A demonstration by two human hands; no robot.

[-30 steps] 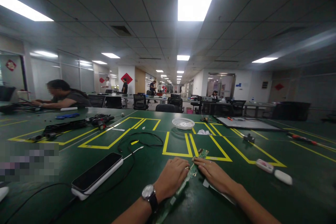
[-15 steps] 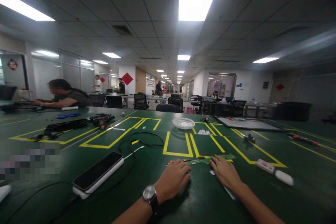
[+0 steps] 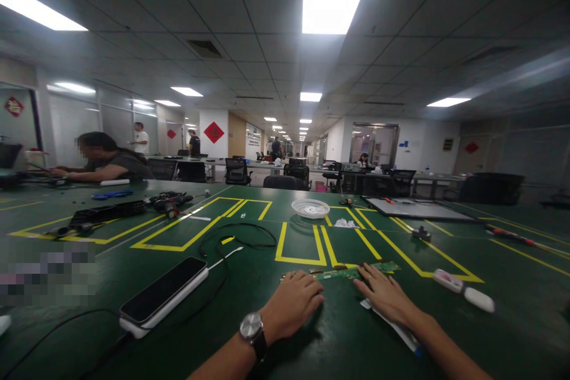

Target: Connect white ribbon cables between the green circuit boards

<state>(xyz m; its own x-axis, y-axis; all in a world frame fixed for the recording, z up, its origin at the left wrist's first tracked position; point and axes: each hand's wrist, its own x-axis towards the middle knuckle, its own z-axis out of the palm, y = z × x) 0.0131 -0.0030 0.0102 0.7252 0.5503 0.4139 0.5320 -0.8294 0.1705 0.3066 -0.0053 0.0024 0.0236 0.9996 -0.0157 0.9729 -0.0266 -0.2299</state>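
Observation:
A narrow green circuit board (image 3: pixel 341 273) lies on the green tabletop before me. Over its left end curls my left hand (image 3: pixel 296 303), closed around it as far as I can see; the undersides of the fingers are hidden. The wrist wears a watch (image 3: pixel 252 326). My right hand (image 3: pixel 386 294) lies flat with fingers a little spread, its fingertips touching the right half of the board. Partly beneath this hand is a thin white strip (image 3: pixel 401 335) with a blue end.
Left of my hands lie a phone (image 3: pixel 164 288) on a white block and a black cable (image 3: pixel 243 225). A white basket (image 3: pixel 310 209) stands farther back, near yellow tape outlines. At right are a white pen-like device (image 3: pixel 447 281) and a screwdriver (image 3: pixel 507 234). A person (image 3: pixel 111 160) sits at left.
My right hand has flattened out, its thumb moving away from the board, and more of the white strip shows. The left hand stays at the board's left end. The view has shifted slightly.

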